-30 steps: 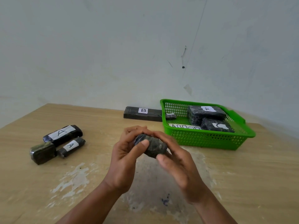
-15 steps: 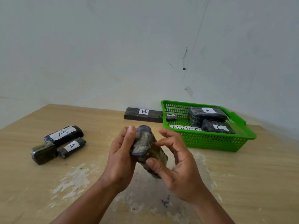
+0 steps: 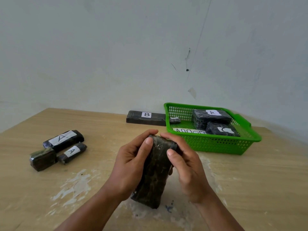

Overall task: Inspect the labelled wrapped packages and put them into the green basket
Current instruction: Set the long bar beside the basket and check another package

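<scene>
Item: dark wrapped package [image 3: 155, 174], held over the surface [image 3: 250, 180]. Your left hand [image 3: 131, 165] and right hand [image 3: 188, 169] both curl around its far end, thumbs on top. Destination: green basket [image 3: 216, 144], on the surface beyond your right hand, apart.

We read a handwritten "A" on the large package [image 3: 63, 138] at the left of the tabletop [image 3: 250, 180] and another "A" on the small roll [image 3: 72, 151] beside it. The long flat package [image 3: 145, 117] at the back bears a printed "B". In the green basket [image 3: 216, 145], the rear package [image 3: 211, 118] shows "A", the front package [image 3: 222, 130] perhaps "C", and a paper strip [image 3: 188, 130] reads "ABDOC", its end hidden.
</scene>
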The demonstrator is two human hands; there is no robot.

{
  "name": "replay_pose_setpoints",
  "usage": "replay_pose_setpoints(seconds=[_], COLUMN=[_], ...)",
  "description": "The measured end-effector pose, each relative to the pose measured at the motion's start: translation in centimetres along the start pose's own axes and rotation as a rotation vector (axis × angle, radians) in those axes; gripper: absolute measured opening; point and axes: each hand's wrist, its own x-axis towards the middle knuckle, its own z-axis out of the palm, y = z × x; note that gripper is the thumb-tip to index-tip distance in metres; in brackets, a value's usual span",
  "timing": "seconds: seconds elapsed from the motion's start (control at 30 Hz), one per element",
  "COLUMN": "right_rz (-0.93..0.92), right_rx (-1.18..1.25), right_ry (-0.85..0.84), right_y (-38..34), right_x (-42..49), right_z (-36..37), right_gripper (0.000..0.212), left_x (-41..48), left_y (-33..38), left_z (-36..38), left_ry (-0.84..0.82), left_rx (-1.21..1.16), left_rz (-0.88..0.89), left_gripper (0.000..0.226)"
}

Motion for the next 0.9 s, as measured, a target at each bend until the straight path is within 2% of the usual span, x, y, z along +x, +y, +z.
replay_pose_setpoints(seconds=[0.13,0.33,0.47,0.6,0.7,0.8,0.9], right_rz=[-0.007,0.073,0.097,0.147,0.209,0.244,0.318], right_rx=[-0.039,0.014,0.037,0.088,0.173,0.191,0.196], right_ry=[0.026,-0.029,0.0,0.142,0.287,0.37,0.38], right_y=[0.2,0.3,0.7,0.9,1.1,1.2,1.2], right_x=[0.0,-0.1,0.0,0.5,0.9,1.1,1.0], right_z=[0.3,-0.2,0.0,-0.3,-1.0,-1.5,-1.9], right_gripper=[0.041,0.047,0.037,0.029,0.024,0.023,0.028], left_x=[-0.1,-0.2,0.2,0.4,0.5,0.7,1.3], left_y=[0.0,-0.1,-0.1,-0.4,-0.2,-0.1,0.0], left_z=[-0.1,0.4,0.0,-0.6,-1.0,-0.9,-1.5], left_ry=[-0.016,-0.009,-0.042,-0.106,-0.094,0.009,0.236], left_rx=[-0.014,0.03,0.005,0.063,0.192,0.242,0.144], left_rz=[-0.041,-0.043,-0.154,-0.279,-0.309,-0.29,-0.26], left_gripper=[0.035,0.04,0.046,0.068,0.067,0.053,0.061])
